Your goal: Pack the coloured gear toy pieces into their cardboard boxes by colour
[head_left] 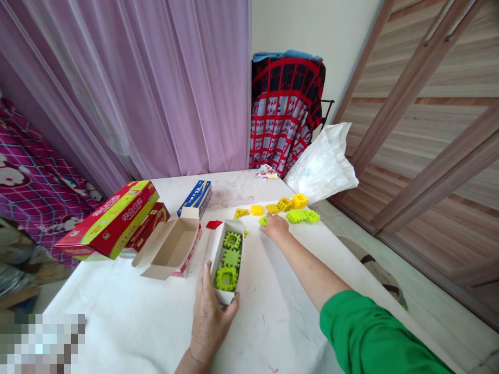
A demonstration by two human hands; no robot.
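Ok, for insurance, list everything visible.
Table: one, white, centre
Narrow box: one, white, centre
Boxed blocks: three, green, narrow box
Loose blocks: several, yellow, green, right
Carton: one, brown inside, left
Blue box: one, blue, behind carton
Red boxes: two, red, left
Packet: one, whitish, far edge
Bag: one, white, right
Curtain: one, purple, back
Cloths: two, red, magenta, beside curtain
Wardrobe: one, brown, right
Left hand: one, at narrow box
Right hand: one, green-sleeved, at loose blocks
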